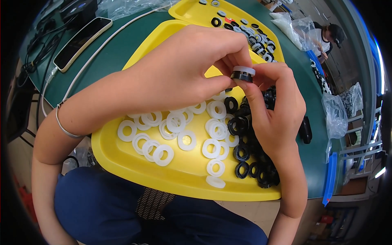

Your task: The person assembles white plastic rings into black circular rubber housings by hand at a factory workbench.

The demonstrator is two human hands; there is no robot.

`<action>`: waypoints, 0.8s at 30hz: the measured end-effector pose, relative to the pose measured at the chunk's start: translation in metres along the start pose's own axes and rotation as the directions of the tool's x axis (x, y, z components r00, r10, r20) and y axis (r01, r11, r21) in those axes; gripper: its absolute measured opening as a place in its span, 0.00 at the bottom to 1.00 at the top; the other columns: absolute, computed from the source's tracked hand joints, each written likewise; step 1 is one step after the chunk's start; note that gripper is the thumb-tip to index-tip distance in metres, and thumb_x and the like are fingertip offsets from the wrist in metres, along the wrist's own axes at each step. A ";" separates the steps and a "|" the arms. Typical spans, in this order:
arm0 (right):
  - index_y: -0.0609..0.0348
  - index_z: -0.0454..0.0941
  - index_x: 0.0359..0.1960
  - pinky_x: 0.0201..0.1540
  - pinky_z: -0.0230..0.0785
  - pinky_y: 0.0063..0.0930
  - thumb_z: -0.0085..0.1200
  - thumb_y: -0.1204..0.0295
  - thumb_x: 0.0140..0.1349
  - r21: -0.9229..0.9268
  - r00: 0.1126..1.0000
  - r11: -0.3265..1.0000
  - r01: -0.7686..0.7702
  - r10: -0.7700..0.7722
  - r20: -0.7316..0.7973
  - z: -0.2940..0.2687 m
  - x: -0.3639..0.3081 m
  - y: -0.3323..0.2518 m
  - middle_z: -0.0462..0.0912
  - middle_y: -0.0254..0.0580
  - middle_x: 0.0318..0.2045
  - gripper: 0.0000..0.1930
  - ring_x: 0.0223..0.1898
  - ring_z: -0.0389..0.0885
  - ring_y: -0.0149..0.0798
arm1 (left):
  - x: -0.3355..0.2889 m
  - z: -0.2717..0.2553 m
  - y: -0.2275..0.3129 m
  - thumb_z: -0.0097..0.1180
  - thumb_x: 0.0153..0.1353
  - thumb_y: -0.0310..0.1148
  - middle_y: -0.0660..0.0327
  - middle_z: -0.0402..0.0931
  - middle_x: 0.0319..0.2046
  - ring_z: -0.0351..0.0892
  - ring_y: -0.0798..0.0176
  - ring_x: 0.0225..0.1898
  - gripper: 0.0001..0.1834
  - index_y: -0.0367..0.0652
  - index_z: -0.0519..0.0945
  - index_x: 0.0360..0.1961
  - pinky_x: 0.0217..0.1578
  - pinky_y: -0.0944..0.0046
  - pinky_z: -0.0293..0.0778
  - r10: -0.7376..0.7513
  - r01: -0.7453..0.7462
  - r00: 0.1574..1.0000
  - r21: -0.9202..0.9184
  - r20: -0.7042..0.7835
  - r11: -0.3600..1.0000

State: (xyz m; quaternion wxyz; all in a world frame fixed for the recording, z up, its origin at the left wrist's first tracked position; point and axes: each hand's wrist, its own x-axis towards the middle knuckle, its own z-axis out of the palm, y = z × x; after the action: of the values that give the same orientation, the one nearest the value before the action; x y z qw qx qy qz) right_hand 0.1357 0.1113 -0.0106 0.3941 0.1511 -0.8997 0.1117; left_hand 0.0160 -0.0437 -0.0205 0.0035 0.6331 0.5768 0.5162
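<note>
Above the near yellow tray [163,186], both my hands pinch a small stacked piece [243,75], a white washer lying on top of a black ring. My left hand [183,61] reaches in from the left, thumb and forefinger closed on its left side. From the right, my right hand [281,110] grips the other side between thumb and fingers. Loose white washers [215,182] spread across the tray's middle and left, some overlapping. Black rings [255,141] are heaped along its right side, partly hidden behind my right hand.
Beyond stands a second yellow tray [179,11] with mixed black and white rings. A phone [83,44] and white cable [94,51] lie on the green table at left. At right are a black object [305,130], clear plastic bags [335,116] and another person [326,44].
</note>
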 end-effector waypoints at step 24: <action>0.64 0.70 0.36 0.28 0.69 0.31 0.51 0.81 0.60 -0.018 0.993 0.997 -0.074 0.072 -0.090 0.000 0.001 0.010 0.75 0.45 0.27 0.04 0.25 0.76 0.44 | -0.001 0.005 -0.003 0.50 0.53 0.17 0.59 0.74 0.36 0.77 0.63 0.39 0.21 0.38 0.67 0.50 0.42 0.66 0.72 -0.040 0.060 0.960 0.065 -0.277 0.996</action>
State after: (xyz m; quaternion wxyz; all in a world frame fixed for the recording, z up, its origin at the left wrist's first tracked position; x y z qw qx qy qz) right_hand 0.1313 0.1208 -0.0105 0.4313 0.1087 -0.8871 0.1230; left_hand 0.0172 -0.0401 -0.0252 -0.0868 0.5401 0.6061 0.5774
